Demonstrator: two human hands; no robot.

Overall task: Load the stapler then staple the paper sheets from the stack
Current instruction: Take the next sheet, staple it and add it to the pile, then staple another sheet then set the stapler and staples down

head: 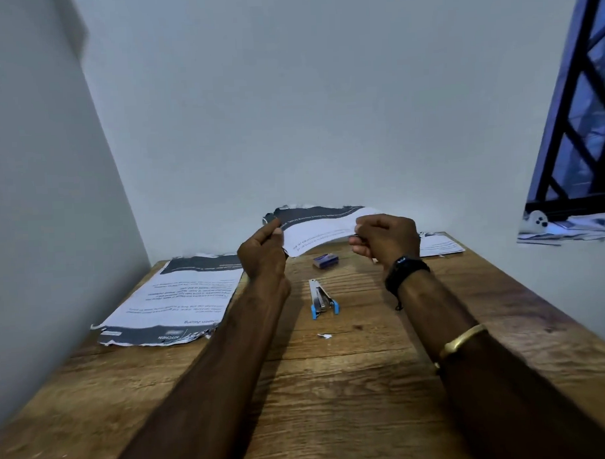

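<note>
Left hand (262, 251) and right hand (385, 242) pinch opposite ends of paper sheets (320, 234) lifted above the table (334, 382). The stapler (321, 299) lies untouched below them, near the stack (175, 297). Step in hand: squaring sheets; next, 1 hand must free itself for the stapler.

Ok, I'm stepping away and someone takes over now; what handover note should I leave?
The left hand and the right hand each pinch one end of the held sheets, lifted over the far side of the table.
The stapler lies on the table nearer the person, in neither hand; the staple box sits just beyond it. The stack lies at the left.
Whether the stapler is loaded cannot be told.
Left: staple the held sheets, then the rest of the stack.
</note>
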